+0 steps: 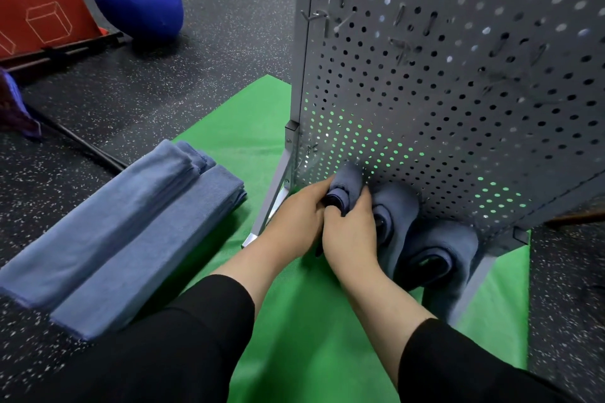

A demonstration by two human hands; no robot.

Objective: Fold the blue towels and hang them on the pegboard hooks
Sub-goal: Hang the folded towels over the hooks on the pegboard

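Both hands pinching folded blue towel (343, 188): left hand (294, 219) and right hand (352, 232) curled round it, low at pegboard (458, 91) bottom-left corner, beside two hung towels (425, 239). Best eased squarely over a hook, fold kept tight. Folded stack (131, 222) waiting at green mat (255, 127) left edge.

The person wore black sleeves pushed up the forearms, the left sleeve (183, 330) at seven o'clock, bare hands ringless.
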